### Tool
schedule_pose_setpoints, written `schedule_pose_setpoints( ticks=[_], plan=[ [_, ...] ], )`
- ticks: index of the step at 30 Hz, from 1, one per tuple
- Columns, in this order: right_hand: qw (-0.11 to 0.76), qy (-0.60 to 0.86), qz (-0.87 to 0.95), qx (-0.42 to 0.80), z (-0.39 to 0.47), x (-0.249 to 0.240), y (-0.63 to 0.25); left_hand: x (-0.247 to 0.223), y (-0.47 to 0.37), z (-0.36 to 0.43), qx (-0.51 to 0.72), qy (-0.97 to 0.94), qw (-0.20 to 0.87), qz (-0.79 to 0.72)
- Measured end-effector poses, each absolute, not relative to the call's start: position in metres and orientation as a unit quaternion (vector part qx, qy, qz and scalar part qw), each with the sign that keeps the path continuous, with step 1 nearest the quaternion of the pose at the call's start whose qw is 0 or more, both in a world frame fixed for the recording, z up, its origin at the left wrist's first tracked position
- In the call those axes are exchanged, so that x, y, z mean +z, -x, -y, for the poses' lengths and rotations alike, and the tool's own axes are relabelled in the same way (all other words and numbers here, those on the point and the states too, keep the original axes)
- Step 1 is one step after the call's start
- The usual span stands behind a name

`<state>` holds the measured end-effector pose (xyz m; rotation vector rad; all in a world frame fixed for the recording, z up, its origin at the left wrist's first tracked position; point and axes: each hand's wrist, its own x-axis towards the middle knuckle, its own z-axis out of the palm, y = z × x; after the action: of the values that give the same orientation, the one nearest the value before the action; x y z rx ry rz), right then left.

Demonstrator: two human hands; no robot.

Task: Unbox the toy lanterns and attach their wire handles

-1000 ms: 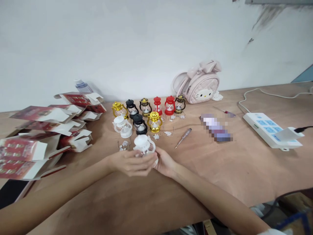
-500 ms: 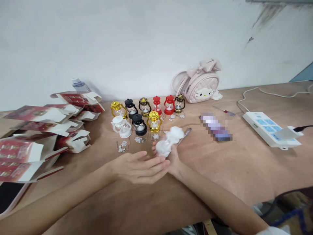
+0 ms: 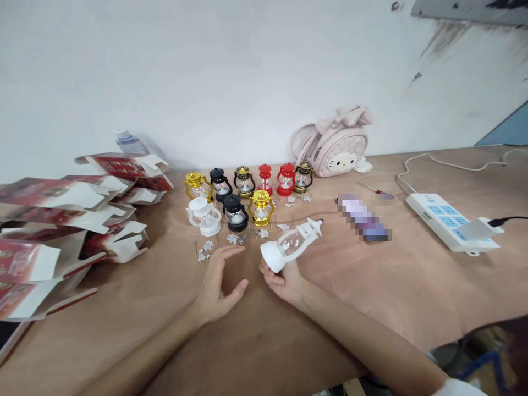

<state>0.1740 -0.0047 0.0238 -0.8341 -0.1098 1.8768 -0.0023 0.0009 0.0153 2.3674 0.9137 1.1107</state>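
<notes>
My right hand (image 3: 286, 283) grips a small white lantern (image 3: 297, 237), tilted on its side, base to the left and top to the upper right. Through its clear globe the inside looks bare. To the left, my left hand (image 3: 220, 286) is open, thumb and fingers apart, touching nothing. Beyond it stand small lanterns in two rows: a white one (image 3: 209, 225), a black one (image 3: 236, 219) and a gold one (image 3: 261, 213) in front, with gold, black, bronze and red ones behind. Small metal and white parts (image 3: 208, 245) lie before them.
Folded red-and-white boxes (image 3: 119, 236) are heaped at the left, with a bottle (image 3: 131, 143) behind. A pink bag (image 3: 340, 146) leans on the wall. At the right are a blurred-out phone (image 3: 363, 217), a screwdriver (image 3: 380, 191) and a white power strip (image 3: 451, 220) with cables.
My left hand has drawn back left, away from the lantern, and opened. The white lantern, blurred before, is now held steadier, tilted in my right hand.
</notes>
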Motion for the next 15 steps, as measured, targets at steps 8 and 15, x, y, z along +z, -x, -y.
schedule_pose_setpoints(
  ticks=[8,15],
  plan=[
    [0.476,0.395,0.047,0.784,-0.001,0.029,-0.175,0.011,-0.023,-0.007,0.404,-0.823,0.263,-0.3],
    [0.496,0.37,0.028,0.785,-0.002,0.032,-0.179,0.012,-0.038,-0.014,0.416,-0.804,0.267,-0.33]
  ],
)
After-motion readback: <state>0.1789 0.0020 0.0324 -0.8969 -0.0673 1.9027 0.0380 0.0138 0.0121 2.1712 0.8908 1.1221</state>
